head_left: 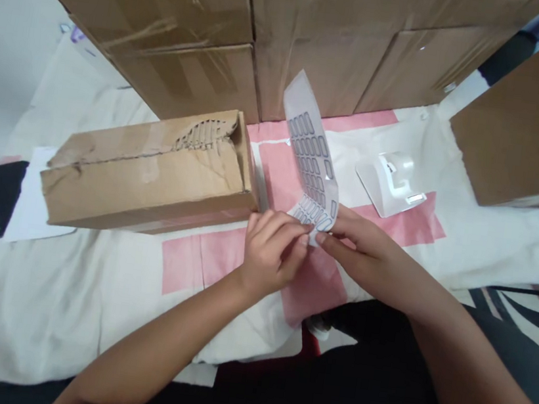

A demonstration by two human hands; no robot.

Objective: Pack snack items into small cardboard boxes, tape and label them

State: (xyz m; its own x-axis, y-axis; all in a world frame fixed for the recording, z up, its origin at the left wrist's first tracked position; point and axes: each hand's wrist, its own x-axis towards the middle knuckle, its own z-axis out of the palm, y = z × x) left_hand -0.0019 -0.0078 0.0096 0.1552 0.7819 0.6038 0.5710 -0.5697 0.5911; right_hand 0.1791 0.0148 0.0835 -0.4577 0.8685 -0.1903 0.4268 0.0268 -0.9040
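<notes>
I have the left forearm (156, 339) angled in from seven o'clock, the right forearm (453, 352) from four. My left hand (265, 254) curls toward two, thumb against index; my right hand (371, 258) points toward ten, pinching close beside it.

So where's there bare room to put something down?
The widest bare patch is the white-and-pink cloth between the torn cardboard box and the left forearm. A narrower strip lies between the white plastic device and the brown cardboard box at far right. It's crowded in the middle, around the sticker sheet, with stacked cartons behind.
</notes>
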